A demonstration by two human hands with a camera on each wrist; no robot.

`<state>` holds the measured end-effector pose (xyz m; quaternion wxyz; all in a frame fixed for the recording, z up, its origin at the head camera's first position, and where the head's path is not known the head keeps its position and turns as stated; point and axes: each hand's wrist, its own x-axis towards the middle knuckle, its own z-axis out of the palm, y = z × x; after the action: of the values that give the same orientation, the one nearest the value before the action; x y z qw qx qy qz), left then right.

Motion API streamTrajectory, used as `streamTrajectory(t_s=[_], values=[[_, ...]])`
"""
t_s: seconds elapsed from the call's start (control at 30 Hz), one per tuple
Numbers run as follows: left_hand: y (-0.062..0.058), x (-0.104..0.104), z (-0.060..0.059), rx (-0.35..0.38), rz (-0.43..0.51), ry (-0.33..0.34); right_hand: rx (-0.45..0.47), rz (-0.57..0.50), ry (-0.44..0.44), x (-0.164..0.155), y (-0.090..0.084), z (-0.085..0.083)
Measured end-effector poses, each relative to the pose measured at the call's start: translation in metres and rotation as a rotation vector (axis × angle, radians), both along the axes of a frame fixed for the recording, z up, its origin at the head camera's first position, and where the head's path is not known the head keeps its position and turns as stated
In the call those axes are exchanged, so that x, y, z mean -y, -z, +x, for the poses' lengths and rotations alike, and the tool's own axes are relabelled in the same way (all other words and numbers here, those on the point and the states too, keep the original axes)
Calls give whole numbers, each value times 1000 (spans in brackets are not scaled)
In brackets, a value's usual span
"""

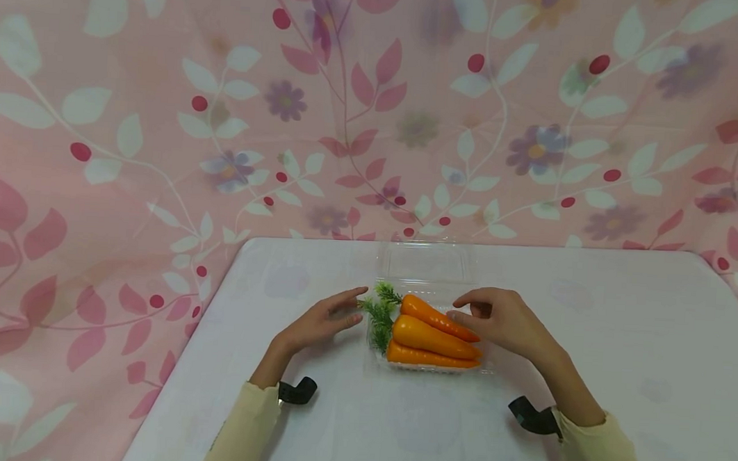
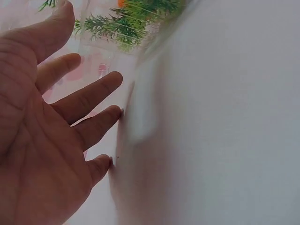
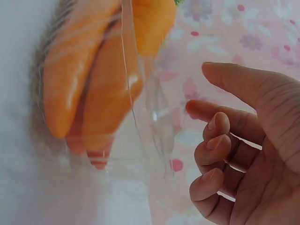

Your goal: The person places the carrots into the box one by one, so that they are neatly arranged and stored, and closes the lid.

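Note:
Three orange carrots (image 1: 434, 335) with green tops (image 1: 380, 313) lie in a clear plastic clamshell box (image 1: 426, 268) whose lid stands open at the back. My left hand (image 1: 329, 317) hovers at the box's left side by the green tops (image 2: 124, 21), fingers straight and spread, holding nothing. To the box's right, my right hand (image 1: 496, 317) is beside the carrot tips (image 3: 89, 89), its fingers loosely curled and empty. In the right wrist view the clear box wall (image 3: 147, 112) stands between the carrots and my fingers (image 3: 213, 143).
The box sits on a white table (image 1: 588, 353) near its middle. A pink floral cloth (image 1: 162, 108) hangs behind and drapes down the left side. Black wrist straps (image 1: 298, 391) show on both cream sleeves.

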<state>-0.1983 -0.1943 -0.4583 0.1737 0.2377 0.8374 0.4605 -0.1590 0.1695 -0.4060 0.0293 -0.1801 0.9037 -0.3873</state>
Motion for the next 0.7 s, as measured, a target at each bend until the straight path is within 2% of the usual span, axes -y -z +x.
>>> streamTrajectory(t_s=[0.13,0.27,0.47,0.7], values=[[-2,2,-6,32,68,-18,-26,-15,30,-5,2,-9],[-3,3,-15,55,113,-63,-45,-29,63,-11,4,-18],[-7,2,-30,45,136,-125,-77,-96,119,-17,9,-32],[-11,-2,-50,93,148,-200,-130,-160,169,-22,18,-52]])
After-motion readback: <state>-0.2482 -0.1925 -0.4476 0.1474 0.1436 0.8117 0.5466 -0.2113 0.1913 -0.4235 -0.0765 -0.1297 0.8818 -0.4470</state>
